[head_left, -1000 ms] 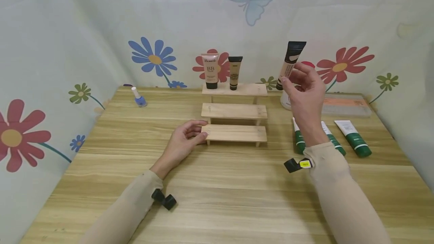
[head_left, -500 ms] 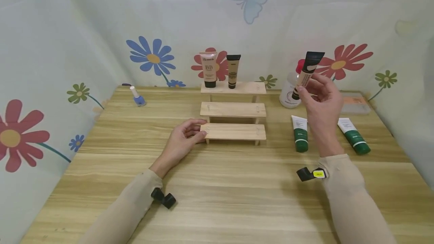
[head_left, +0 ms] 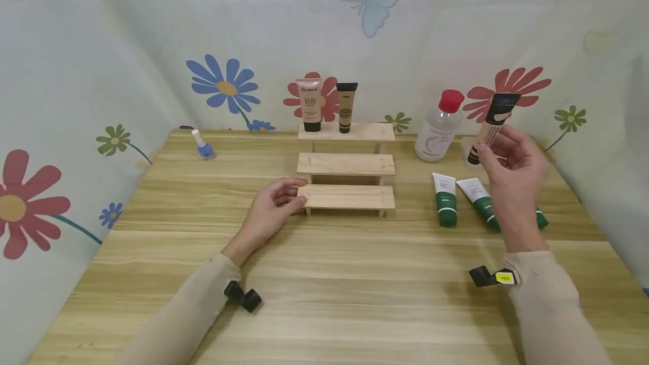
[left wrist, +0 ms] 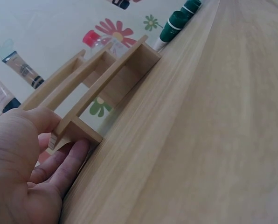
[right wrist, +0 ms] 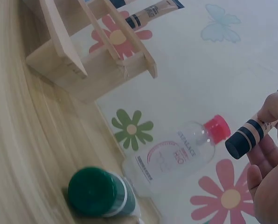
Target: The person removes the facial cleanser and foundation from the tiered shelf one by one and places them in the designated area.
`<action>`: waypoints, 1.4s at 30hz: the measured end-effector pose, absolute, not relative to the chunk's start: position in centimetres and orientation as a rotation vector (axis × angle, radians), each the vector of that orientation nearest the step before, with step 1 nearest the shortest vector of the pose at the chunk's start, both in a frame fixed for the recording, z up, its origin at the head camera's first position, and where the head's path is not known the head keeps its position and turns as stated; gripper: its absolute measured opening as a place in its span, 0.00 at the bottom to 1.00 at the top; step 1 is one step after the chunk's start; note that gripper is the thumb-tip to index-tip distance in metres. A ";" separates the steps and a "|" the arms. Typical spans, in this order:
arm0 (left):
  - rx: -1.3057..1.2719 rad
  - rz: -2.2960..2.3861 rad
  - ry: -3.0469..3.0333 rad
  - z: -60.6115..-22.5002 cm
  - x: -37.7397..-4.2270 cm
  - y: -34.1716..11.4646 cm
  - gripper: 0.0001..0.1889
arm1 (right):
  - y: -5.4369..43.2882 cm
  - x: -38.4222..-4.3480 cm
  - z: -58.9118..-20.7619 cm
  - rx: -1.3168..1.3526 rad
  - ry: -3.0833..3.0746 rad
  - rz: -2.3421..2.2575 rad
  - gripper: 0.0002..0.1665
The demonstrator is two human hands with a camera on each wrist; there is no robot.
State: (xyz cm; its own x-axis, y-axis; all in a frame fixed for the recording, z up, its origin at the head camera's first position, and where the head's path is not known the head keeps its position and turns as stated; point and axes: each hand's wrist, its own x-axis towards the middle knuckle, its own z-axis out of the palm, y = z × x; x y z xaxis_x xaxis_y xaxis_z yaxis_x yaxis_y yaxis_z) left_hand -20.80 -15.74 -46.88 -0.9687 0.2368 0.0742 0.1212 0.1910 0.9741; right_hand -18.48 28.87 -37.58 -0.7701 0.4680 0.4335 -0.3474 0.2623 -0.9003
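Observation:
My right hand [head_left: 519, 176] pinches a beige tube with a black cap and black crimped end [head_left: 492, 128], held up in the air, cap downward. In the right wrist view the tube's cap [right wrist: 244, 142] pokes out past my thumb. My left hand [head_left: 269, 207] grips the left end of the lowest step of a three-tier wooden stand [head_left: 347, 197], thumb on top and fingers beneath, as the left wrist view shows. On the top tier, toward the left, stand a pink BB cream tube [head_left: 311, 106] and a tan tube with a black cap [head_left: 346, 108], both cap down.
A clear bottle with a red cap [head_left: 438, 128] stands right of the stand. Several green-and-white tubes [head_left: 446, 200] lie in front of it, one partly behind my right wrist. A blue nail polish bottle [head_left: 204, 146] is at the table's back left. A patterned curtain hangs behind.
My right hand has moved right and lower with the beige tube, from beside the stand past the red-capped bottle, uncovering that bottle. My left hand keeps its grip on the stand.

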 end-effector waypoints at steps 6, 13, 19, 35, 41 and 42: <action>0.339 1.891 2.358 -47.0 -20.7 -15.7 0.19 | 30.4 -17.3 -38.0 -0.198 -1.894 1.553 0.25; 0.363 1.894 2.351 -47.1 -20.7 -15.7 0.19 | 32.0 -15.8 -39.4 -0.208 -1.896 1.473 0.25; 0.377 1.905 2.365 -46.9 -20.8 -15.8 0.19 | 33.2 -14.3 -40.7 -0.207 -1.843 1.568 0.25; 0.377 1.865 2.403 -46.8 -20.8 -15.7 0.20 | 36.4 -9.2 -42.3 -0.433 -1.836 1.601 0.23; 0.363 1.833 2.443 -46.9 -20.9 -15.8 0.19 | 37.7 -7.6 -42.7 -0.563 -1.966 1.457 0.22; 0.366 1.828 2.449 -46.9 -20.9 -15.8 0.20 | 37.8 -7.4 -42.8 -0.589 -1.991 1.436 0.22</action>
